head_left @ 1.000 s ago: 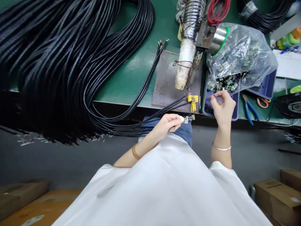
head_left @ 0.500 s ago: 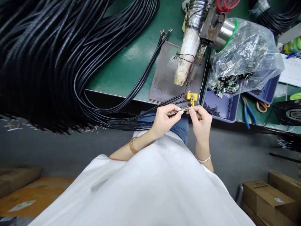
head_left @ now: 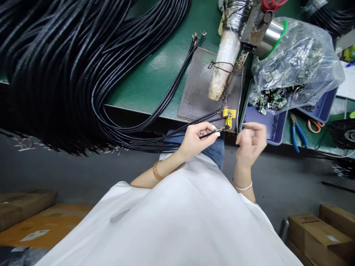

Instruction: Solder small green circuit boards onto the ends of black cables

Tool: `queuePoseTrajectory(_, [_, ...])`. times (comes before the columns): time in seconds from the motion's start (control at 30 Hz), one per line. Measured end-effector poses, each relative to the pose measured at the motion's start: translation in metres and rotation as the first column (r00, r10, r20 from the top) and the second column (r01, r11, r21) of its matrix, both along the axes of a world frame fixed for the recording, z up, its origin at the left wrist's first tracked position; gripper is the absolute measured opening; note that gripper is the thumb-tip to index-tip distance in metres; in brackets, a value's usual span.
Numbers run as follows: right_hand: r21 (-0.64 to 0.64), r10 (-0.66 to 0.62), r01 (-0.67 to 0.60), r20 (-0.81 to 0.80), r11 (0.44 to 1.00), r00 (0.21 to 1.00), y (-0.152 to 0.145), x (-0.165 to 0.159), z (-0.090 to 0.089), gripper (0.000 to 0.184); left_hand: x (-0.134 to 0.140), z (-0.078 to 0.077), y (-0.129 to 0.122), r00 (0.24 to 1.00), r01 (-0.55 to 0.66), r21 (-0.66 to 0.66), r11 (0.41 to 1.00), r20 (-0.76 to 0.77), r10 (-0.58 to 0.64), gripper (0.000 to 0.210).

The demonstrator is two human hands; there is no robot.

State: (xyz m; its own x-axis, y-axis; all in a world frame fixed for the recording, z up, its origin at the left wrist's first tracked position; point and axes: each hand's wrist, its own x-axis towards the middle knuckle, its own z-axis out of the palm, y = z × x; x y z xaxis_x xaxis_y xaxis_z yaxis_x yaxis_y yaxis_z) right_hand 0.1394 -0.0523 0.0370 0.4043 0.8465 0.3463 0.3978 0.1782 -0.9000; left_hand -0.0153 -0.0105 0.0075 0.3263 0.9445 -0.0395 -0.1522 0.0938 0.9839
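Note:
My left hand (head_left: 197, 139) pinches the end of a black cable (head_left: 208, 134) between thumb and fingers, and thin coloured wires stick out at its tip. Just beyond those fingertips, a yellow fixture (head_left: 229, 117) sits at the table's front edge, with other cable ends lying against it. My right hand (head_left: 251, 142) is apart from the cable, by the near left corner of the purple tray (head_left: 278, 137). Its fingers are bent and smeared by motion, so whether they hold anything is unclear. Small black tubes and little circuit boards (head_left: 270, 100) lie in the tray.
A soldering iron (head_left: 231, 83) and a wrapped white tube (head_left: 220, 79) hang over a grey plate (head_left: 194, 94). A large bundle of black cables (head_left: 69, 74) covers the left side. Blue-handled pliers (head_left: 298, 133), orange-handled scissors (head_left: 314, 126) and a plastic bag (head_left: 299, 62) are on the right.
My right hand has left the wire ends and moved right, to the tray's near edge. My left hand keeps hold of the cable in nearly the same place. The view has shifted slightly.

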Motion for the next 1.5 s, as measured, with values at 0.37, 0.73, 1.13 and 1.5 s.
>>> queuePoseTrajectory(0.37, [-0.024,0.195,-0.201,0.378,0.979,0.905,0.008,0.002,0.003,0.008,-0.005,0.004,0.015,1.0,-0.003,-0.007,1.0,0.006,0.003,0.02])
queuePoseTrajectory(0.73, [0.108,0.047,-0.094,0.371,0.99,0.927,0.01,0.003,-0.009,0.005,-0.004,0.007,0.034,0.993,0.096,-0.159,0.983,0.079,-0.084,0.016])
queuePoseTrajectory(1.13, [0.023,0.033,-0.041,0.272,0.999,0.962,0.019,0.005,-0.01,0.005,0.004,0.005,0.042,0.999,0.032,-0.103,0.994,0.043,-0.027,0.01])
queuePoseTrajectory(1.5, [0.065,0.1,-0.138,0.408,0.988,0.907,0.034,0.001,-0.006,0.005,0.006,0.011,0.044,0.998,-0.032,0.043,0.999,-0.045,0.034,0.008])
